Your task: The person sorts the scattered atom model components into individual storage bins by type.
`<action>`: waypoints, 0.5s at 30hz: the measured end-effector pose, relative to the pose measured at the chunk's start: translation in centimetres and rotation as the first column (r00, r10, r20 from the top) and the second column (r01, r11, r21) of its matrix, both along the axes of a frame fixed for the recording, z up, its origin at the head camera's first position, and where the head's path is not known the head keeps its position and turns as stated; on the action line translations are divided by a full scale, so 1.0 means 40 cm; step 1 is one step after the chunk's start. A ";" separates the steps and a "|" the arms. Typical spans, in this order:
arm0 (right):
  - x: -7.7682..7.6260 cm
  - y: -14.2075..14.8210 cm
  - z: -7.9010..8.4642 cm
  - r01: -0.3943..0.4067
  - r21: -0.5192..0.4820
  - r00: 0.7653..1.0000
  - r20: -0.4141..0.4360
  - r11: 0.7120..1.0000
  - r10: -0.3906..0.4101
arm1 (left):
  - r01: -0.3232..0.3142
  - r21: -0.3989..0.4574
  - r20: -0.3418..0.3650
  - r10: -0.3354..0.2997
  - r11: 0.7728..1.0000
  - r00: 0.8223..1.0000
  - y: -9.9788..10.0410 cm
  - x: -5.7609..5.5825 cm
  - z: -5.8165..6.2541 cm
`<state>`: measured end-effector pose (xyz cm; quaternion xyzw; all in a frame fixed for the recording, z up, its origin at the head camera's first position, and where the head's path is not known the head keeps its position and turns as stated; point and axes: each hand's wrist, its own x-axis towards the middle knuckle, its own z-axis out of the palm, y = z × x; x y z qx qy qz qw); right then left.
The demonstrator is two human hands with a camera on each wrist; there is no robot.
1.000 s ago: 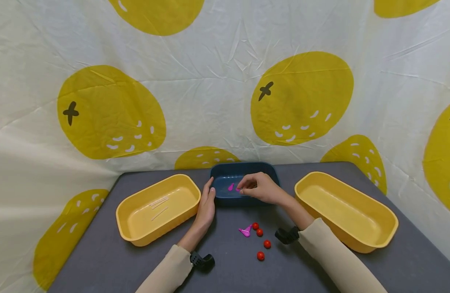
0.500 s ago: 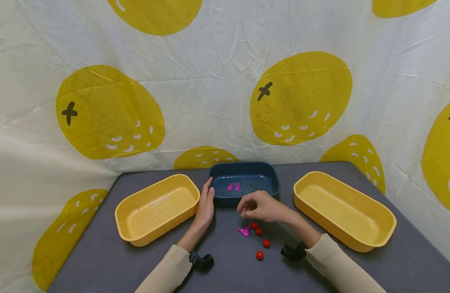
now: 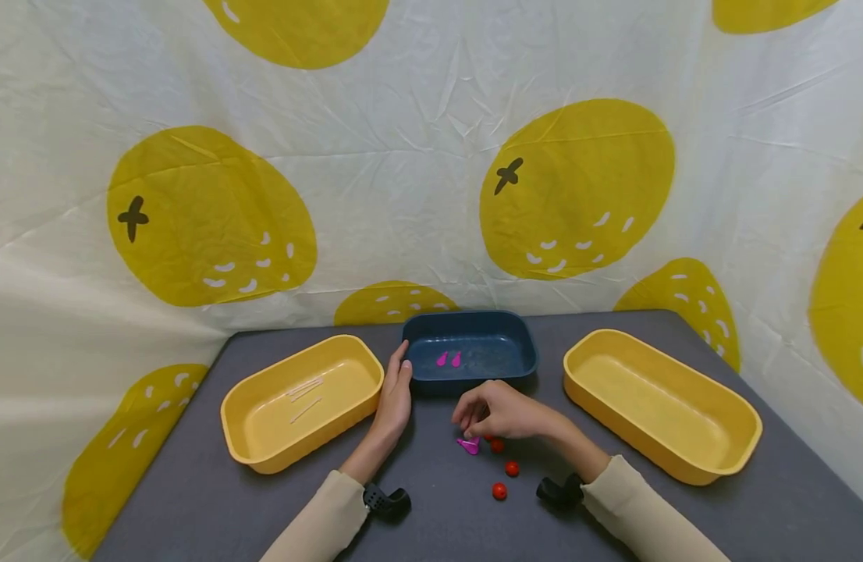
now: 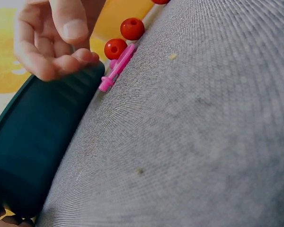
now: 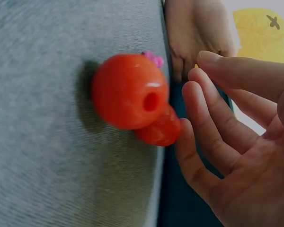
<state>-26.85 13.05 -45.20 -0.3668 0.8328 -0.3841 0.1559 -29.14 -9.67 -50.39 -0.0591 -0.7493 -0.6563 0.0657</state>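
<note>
My left hand (image 3: 394,398) rests along the left side of the dark blue bin (image 3: 495,384), fingers straight. Two small pink plastic pieces (image 3: 442,359) lie inside that bin. Just in front of it, my right hand (image 3: 505,410) hovers over the table, fingers loosely bent with nothing visible between them. Below its fingertips is a pink plastic clip (image 3: 468,446), shaped like a small safety pin in the left wrist view. Red beads (image 3: 498,446) with holes lie close to the clip, one partly hidden by the right hand. Two more red beads (image 3: 512,468) lie nearer me.
A yellow bin (image 3: 263,460) on the left holds several thin pale sticks (image 3: 305,390). Another yellow bin (image 3: 656,398) stands to the right of my right hand. Behind the grey table (image 3: 438,523) hangs a curtain (image 3: 403,211) with yellow fruit prints.
My right hand has come out of the blue bin and moved toward me, down over the pink clip. A second pink piece shows uncovered in the bin. My left hand stays put.
</note>
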 end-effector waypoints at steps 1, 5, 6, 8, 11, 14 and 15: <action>-0.002 0.000 -0.003 -0.004 0.003 1.000 -0.002 1.000 0.004 | 0.000 0.006 0.001 0.000 1.000 1.000 0.000 0.000 -0.001; -0.008 0.000 -0.016 -0.029 0.012 0.999 -0.016 1.000 0.029 | 0.003 0.013 0.007 -0.003 1.000 1.000 -0.001 -0.002 -0.004; -0.009 0.000 -0.018 -0.034 0.015 0.999 -0.020 0.999 0.034 | 0.004 0.011 0.007 -0.004 1.000 1.000 -0.001 -0.002 -0.004; -0.009 0.000 -0.023 -0.043 0.023 0.999 -0.028 0.999 0.044 | 0.004 0.002 0.002 -0.004 1.000 1.000 -0.001 -0.002 -0.004; -0.007 -0.002 -0.029 -0.042 0.040 0.999 -0.030 0.998 0.043 | 0.004 -0.013 -0.006 -0.005 1.000 1.000 -0.002 -0.001 -0.004; -0.004 -0.003 -0.030 -0.043 0.043 0.999 -0.030 0.998 0.044 | 0.006 -0.019 -0.008 -0.006 1.000 1.000 -0.003 0.000 -0.004; -0.004 -0.003 -0.031 -0.051 0.040 0.998 -0.035 0.998 0.052 | 0.007 -0.018 -0.009 -0.007 1.000 1.000 -0.003 -0.001 -0.004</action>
